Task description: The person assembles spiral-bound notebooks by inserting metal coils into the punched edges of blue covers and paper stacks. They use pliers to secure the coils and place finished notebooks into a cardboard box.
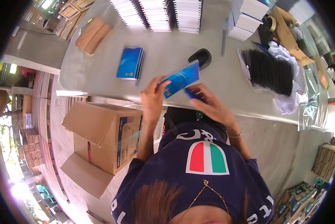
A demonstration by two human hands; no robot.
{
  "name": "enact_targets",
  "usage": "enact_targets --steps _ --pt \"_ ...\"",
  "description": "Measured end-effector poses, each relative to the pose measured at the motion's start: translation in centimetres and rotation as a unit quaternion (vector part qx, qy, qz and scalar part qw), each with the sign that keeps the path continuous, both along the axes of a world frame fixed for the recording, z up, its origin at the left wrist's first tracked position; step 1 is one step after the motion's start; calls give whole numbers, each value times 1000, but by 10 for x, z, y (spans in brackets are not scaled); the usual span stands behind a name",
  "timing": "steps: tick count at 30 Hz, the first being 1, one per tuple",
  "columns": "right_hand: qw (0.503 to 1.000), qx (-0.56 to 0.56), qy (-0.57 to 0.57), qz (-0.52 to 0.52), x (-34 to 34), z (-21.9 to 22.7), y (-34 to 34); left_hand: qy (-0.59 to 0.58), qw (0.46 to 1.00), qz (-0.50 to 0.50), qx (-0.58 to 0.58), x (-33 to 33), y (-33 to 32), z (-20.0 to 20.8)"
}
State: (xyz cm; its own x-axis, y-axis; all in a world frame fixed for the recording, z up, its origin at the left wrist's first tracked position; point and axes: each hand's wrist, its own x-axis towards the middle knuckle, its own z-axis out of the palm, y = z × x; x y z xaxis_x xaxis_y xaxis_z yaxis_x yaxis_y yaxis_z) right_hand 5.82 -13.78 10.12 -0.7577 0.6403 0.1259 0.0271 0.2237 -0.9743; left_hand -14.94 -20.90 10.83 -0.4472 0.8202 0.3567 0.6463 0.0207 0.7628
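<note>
My left hand [152, 98] is closed on the left end of a blue spiral notebook [184, 79], held tilted above the front edge of the table. Its coil runs along the upper edge. Just right of the notebook, my right hand [211, 103] is wrapped around a small blue-handled tool [194, 94]. Motion blurs the tool, so its exact kind does not show. A short pile of blue spiral notebooks [129, 63] lies on the table to the left. Beyond the held notebook sits a rounded black object [201, 56], partly covered by it.
Tall stacks of bound pages [158, 16] stand at the table's back. A loose coil [223, 43] lies near a white paper stack [244, 22]. Black coils [270, 72] heap on plastic at right. Wooden blocks [94, 35] rest far left; an opened cardboard box [100, 138] stands below.
</note>
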Motion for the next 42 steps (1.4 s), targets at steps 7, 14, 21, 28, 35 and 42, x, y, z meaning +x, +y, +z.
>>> enact_targets --steps 7,14,21,28,35,42 --pt "840 338 -264 -333 72 -47 65 27 996 53 65 -76 11 75" --pt "824 350 -284 -344 73 -55 69 215 975 22 42 -163 76 58" --pt "825 334 -289 -351 70 -48 65 245 965 -79 -53 -170 116 21" --pt "823 339 -289 -353 70 -47 65 269 944 -105 -159 -168 124 1" --pt "828 330 -286 -351 70 -43 63 281 948 64 -137 -167 83 -20" --pt "826 336 -287 -351 70 -46 65 188 975 27 -117 -180 71 -36"
